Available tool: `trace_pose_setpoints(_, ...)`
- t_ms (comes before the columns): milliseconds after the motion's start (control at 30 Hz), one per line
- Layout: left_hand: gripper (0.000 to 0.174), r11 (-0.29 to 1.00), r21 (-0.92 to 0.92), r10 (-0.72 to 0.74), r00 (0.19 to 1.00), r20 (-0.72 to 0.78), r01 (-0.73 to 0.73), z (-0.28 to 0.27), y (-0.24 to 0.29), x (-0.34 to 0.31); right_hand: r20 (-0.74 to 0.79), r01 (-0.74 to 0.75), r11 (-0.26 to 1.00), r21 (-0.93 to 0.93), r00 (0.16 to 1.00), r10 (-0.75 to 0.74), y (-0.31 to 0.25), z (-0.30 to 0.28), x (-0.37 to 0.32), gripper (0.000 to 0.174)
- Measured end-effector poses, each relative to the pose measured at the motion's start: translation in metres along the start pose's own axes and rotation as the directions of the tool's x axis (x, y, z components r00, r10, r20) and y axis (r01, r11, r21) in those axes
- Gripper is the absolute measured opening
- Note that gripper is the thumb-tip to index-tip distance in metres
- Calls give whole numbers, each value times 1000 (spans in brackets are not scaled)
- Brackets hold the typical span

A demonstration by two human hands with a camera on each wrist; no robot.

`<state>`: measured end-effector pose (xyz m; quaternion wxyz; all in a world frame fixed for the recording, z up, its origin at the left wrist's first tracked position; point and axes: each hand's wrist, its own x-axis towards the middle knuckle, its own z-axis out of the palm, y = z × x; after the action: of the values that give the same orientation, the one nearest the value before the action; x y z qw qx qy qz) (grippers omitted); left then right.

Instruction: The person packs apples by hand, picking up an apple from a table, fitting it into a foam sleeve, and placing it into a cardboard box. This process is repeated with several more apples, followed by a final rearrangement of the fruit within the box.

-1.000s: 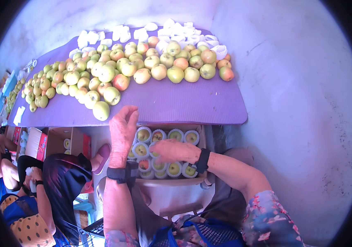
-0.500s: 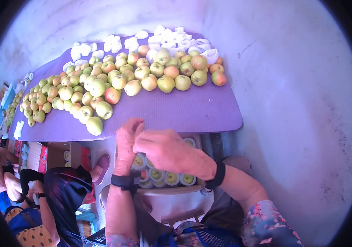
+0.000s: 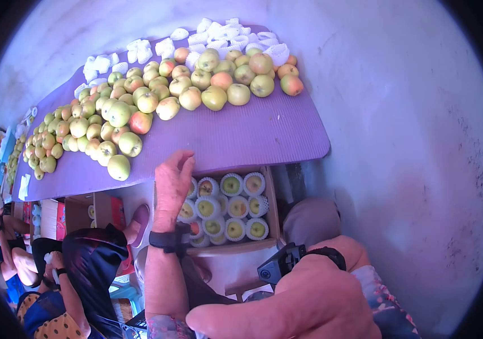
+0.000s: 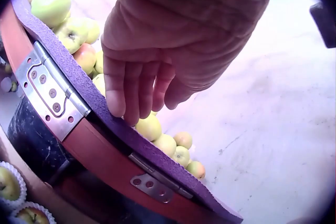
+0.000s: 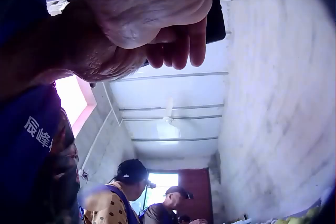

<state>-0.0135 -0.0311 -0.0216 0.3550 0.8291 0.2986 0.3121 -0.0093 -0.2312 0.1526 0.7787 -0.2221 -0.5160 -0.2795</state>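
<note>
My left hand (image 3: 173, 183) is over the front edge of the purple mat (image 3: 219, 135), its fingers loosely bent and nothing in them. In the left wrist view, those fingers (image 4: 131, 90) hang beside the mat's edge, with apples (image 4: 149, 128) behind. Below and right of it stands a box (image 3: 273, 209) of apples (image 3: 235, 230) in white foam nets. Close to the head camera, my right hand (image 3: 292, 305) looms large at the bottom. In the right wrist view, its fingers (image 5: 178, 53) point down, loosely extended, and a black flat-sided object (image 5: 216, 16) shows behind the hand.
Bare apples (image 3: 119, 113) are heaped across the mat, with white foam nets (image 3: 219, 37) along its back. A pale wall (image 3: 399, 141) rises at the right. Another person (image 3: 55, 305) sits at the left near an open carton (image 3: 100, 206). Metal hinges (image 4: 52, 90) line the table edge.
My right hand has gone from over the box to beside the left hand, then back and up close to the head camera. The left hand stays near the mat's edge. The head view has shifted.
</note>
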Motion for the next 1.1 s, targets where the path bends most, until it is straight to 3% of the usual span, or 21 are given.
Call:
trace_pose_setpoints(33, 19, 999, -24, -22, 1000, 2, 22, -1, 1, 0, -18, 29, 999, -28, 999, -30, 0, 1, 0, 6)
trace_pose_setpoints(133, 18, 1000, -9, -7, 1000, -10, 7, -5, 4, 1, 210, 148, 987, -68, 969, -131, 18, -13, -10, 2)
trace_pose_setpoints(200, 18, 1000, -11, 15, 1000, -15, -15, -8, 1, 0, 433, 95, 984, -148, 901, -22, 38, -32, -8, 9)
trace_pose_setpoints(267, 18, 1000, -7, 21, 1000, -22, -21, -11, 0, -2, 621, 63, 969, -237, 777, 101, 66, -51, -5, 18)
trace_pose_setpoints(333, 17, 1000, 5, 13, 999, -31, -13, -14, 1, -3, 540, 6, 942, -336, 820, 187, 114, -63, -5, 24)
trace_pose_setpoints(367, 17, 1000, 11, 11, 999, -38, -11, -16, 2, -3, 468, -69, 878, -473, 825, 316, 141, -73, -3, 25)
trace_pose_setpoints(433, 17, 1000, 18, 7, 999, -43, -7, -19, 4, -4, 304, -128, 789, -600, 876, 374, 211, -101, -9, 26)
trace_pose_setpoints(500, 17, 1000, 3, 0, 999, -47, 0, -21, 5, -5, 244, -116, 677, -727, 877, 413, 271, -139, -9, 31)
trace_pose_setpoints(567, 17, 1000, -10, -7, 999, -54, 7, -23, 7, -5, 124, -204, 501, -841, 828, 546, 305, -169, -7, 40)
trace_pose_setpoints(667, 17, 1000, -16, -1, 998, -58, 0, -23, 7, -3, 98, -143, 338, -930, 790, 605, 336, -191, -10, 49)
trace_pose_setpoints(767, 16, 1000, 8, 3, 998, -60, -3, -21, 3, -3, 84, -181, 248, -952, 623, 778, 343, -195, -7, 55)
trace_pose_setpoints(867, 17, 1000, 24, -10, 999, -39, 11, -23, 8, -4, 174, -107, 271, -957, 538, 825, 358, -203, -10, 59)
trace_pose_setpoints(967, 17, 999, 35, -12, 1000, -26, 13, -23, 3, -4, 219, -140, 320, -937, 477, 851, 382, -222, -23, 57)
trace_pose_setpoints(1067, 16, 999, 20, -33, 999, -19, 34, -24, 3, -4, 144, -205, 205, -957, 277, 950, 377, -216, -12, 55)
trace_pose_setpoints(1100, 16, 999, 11, -37, 999, -15, 37, -23, 3, -3, 129, -191, 218, -957, 392, 911, 381, -220, -17, 55)
